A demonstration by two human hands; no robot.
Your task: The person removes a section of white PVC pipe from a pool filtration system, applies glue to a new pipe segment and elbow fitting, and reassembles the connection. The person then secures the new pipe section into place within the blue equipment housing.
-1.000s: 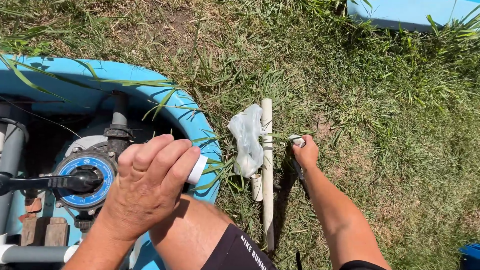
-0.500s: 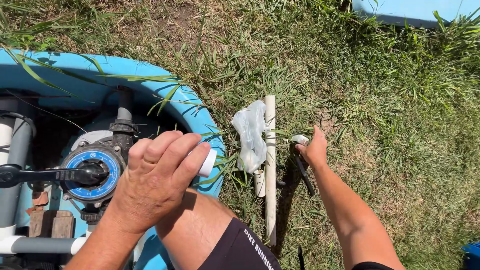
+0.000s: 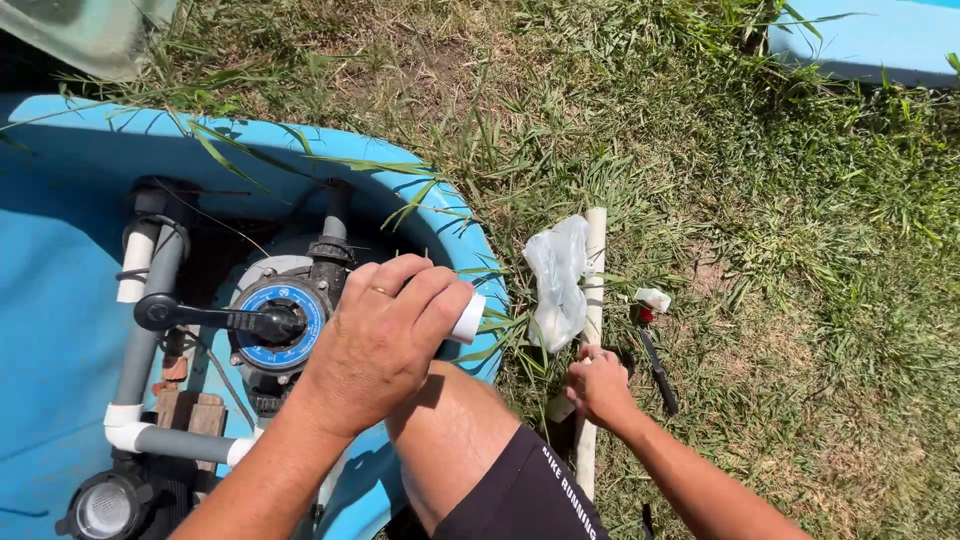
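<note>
My left hand grips a short white plastic pipe fitting above the blue tub's rim. My right hand closes on the long white PVC pipe in the grass; I judge fitting them needs alignment.

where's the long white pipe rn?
Head view, right of centre: the long white pipe lies on the grass, just right of the clear plastic bag, with the right hand on its lower part.
</note>
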